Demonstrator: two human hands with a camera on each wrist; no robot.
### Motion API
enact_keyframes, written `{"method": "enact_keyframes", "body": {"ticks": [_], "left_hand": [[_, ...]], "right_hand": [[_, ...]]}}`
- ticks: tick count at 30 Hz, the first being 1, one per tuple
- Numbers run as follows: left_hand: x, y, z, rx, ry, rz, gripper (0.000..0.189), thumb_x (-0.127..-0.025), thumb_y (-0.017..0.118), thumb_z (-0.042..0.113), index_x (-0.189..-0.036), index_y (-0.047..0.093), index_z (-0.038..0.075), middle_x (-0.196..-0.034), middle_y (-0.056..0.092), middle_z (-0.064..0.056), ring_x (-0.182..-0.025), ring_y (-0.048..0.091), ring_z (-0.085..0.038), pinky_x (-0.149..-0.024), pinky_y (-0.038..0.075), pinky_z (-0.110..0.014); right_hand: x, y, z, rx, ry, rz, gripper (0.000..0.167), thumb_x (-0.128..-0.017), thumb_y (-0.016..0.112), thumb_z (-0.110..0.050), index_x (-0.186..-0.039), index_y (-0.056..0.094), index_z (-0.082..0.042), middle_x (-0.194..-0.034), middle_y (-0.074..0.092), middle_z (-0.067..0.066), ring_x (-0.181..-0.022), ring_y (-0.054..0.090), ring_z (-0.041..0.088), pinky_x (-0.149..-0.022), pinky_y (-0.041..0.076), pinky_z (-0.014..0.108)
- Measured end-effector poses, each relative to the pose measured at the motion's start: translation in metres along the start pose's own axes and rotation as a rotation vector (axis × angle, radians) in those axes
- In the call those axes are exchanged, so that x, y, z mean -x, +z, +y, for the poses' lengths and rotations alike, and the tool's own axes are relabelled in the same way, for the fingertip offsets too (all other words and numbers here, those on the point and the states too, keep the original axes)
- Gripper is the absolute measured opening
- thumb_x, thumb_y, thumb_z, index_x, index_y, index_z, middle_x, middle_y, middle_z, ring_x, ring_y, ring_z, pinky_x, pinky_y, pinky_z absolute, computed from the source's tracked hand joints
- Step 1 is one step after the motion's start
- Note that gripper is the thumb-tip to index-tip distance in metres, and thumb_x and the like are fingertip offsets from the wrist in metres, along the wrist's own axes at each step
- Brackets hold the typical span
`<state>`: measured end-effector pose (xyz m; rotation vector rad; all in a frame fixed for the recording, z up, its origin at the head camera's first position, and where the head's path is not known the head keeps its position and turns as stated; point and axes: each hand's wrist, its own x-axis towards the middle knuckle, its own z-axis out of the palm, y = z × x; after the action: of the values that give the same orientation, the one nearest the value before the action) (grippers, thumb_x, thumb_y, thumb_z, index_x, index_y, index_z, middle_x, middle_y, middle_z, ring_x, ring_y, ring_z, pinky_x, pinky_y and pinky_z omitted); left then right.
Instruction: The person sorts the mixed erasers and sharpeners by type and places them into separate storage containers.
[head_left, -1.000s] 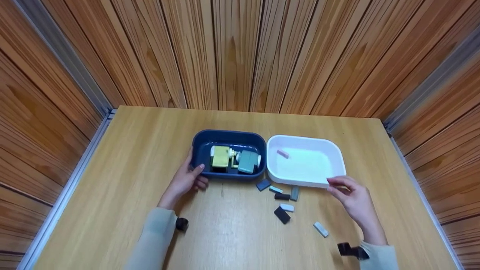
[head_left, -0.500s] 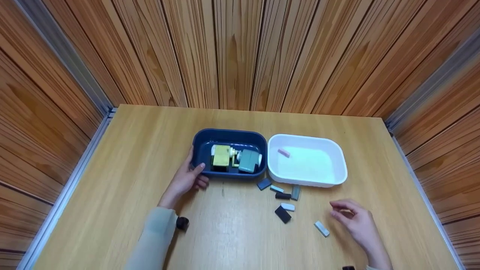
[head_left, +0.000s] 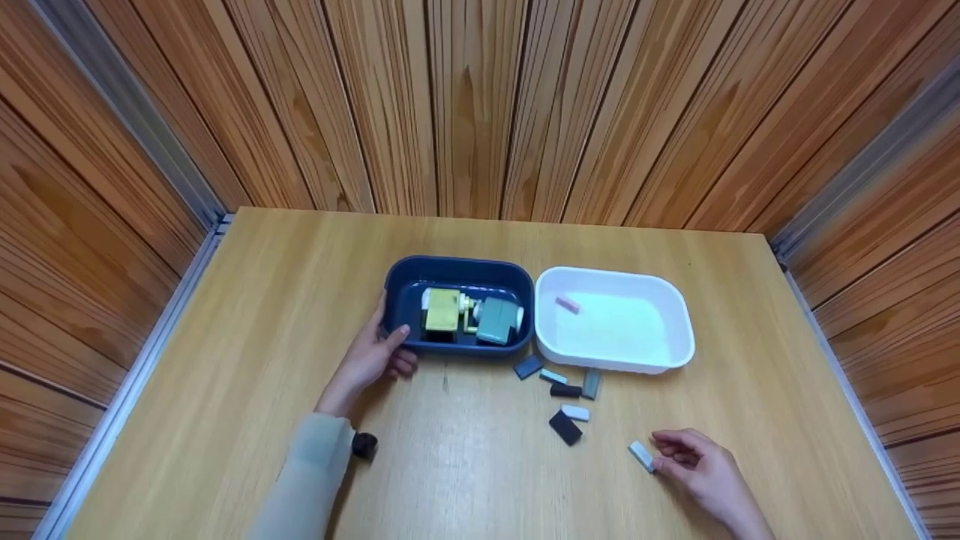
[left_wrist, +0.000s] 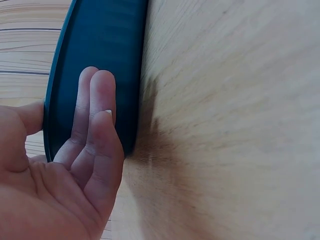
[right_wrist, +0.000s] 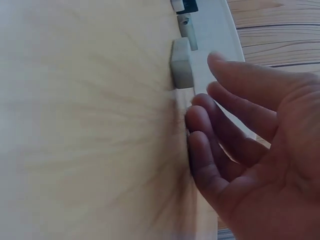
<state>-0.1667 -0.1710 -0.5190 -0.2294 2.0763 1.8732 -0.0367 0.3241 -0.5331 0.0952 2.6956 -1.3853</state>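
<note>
The right hand (head_left: pixel 701 466) is now at the light-gray block (head_left: pixel 641 456), which lies flat on the table (head_left: pixel 450 487), apart from the other blocks. Thumb and fingers are loosely bent with a gap between them, and nothing is held. The thumb tip is just beside the near end of the block; contact cannot be confirmed. Judgement: the hand is within reach of the block, but a grip is not yet established.

The left hand (head_left: pixel 367 360) holds the dark blue tray (head_left: pixel 405 307) at its near left corner, thumb over the rim, fingers along the outer wall. The tray contains a yellow box (head_left: pixel 442 310) and a teal box (head_left: pixel 496 321).

Differences from the earliest frame:
- Right hand: at the near right corner of the white tray (head_left: pixel 637 330) then; well apart from it now.
- Right sleeve: visible then; out of the head view now.
- Left hand: same hold on the same corner.
- Pink block (head_left: pixel 568 304): inside the white tray in both frames.
- Light-gray block: same place on the table.
</note>
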Motion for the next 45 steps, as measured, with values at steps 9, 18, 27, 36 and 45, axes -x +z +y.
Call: {"method": "enact_keyframes", "body": {"ticks": [9, 18, 27, 36, 45], "left_hand": [[-0.0008, 0.0002, -0.0017, 0.002, 0.005, 0.002, 0.071, -0.105, 0.051, 0.034, -0.156, 0.004, 0.052, -0.093, 0.071, -0.02, -0.082, 0.07, -0.035, -0.072, 0.055, -0.04], [0.0002, -0.0008, 0.0006, 0.015, 0.005, -0.01, 0.072, -0.104, 0.052, 0.036, -0.155, 0.003, 0.052, -0.095, 0.07, -0.021, -0.084, 0.07, -0.037, -0.073, 0.054, -0.041], [0.0002, -0.0015, 0.0001, 0.012, 0.0, -0.013, 0.072, -0.104, 0.052, 0.036, -0.155, 0.003, 0.053, -0.095, 0.071, -0.021, -0.085, 0.07, -0.036, -0.074, 0.054, -0.04], [-0.0015, -0.001, -0.0019, 0.011, 0.018, -0.006, 0.072, -0.105, 0.052, 0.035, -0.156, 0.004, 0.051, -0.094, 0.071, -0.02, -0.083, 0.07, -0.035, -0.072, 0.054, -0.038], [-0.0037, 0.0007, 0.0005, -0.002, -0.02, 0.009, 0.074, -0.105, 0.052, 0.032, -0.156, 0.002, 0.051, -0.089, 0.071, -0.02, -0.08, 0.071, -0.036, -0.068, 0.053, -0.04]], "right_hand": [[-0.0007, 0.0026, -0.0013, 0.101, 0.033, -0.057, 0.044, -0.075, 0.087, -0.014, -0.115, 0.072, -0.004, -0.107, 0.069, 0.001, -0.092, 0.061, 0.013, -0.078, 0.052, 0.023], [0.0013, 0.0071, 0.0016, 0.156, -0.02, -0.037, 0.042, -0.072, 0.09, -0.013, -0.111, 0.073, -0.009, -0.102, 0.068, -0.004, -0.09, 0.061, 0.008, -0.079, 0.05, 0.023], [-0.0005, 0.0072, -0.0007, 0.175, -0.052, -0.057, 0.032, -0.075, 0.086, -0.005, -0.105, 0.075, -0.01, -0.092, 0.064, -0.005, -0.084, 0.059, 0.008, -0.075, 0.049, 0.024], [-0.0017, 0.0074, -0.0023, 0.17, -0.03, -0.079, 0.03, -0.078, 0.083, -0.001, -0.106, 0.075, -0.008, -0.093, 0.064, -0.002, -0.085, 0.06, 0.01, -0.075, 0.05, 0.024], [-0.0009, 0.0085, -0.002, 0.184, -0.046, -0.037, 0.027, -0.077, 0.081, 0.004, -0.1, 0.075, -0.01, -0.089, 0.062, -0.004, -0.08, 0.057, 0.009, -0.072, 0.049, 0.023]]}}
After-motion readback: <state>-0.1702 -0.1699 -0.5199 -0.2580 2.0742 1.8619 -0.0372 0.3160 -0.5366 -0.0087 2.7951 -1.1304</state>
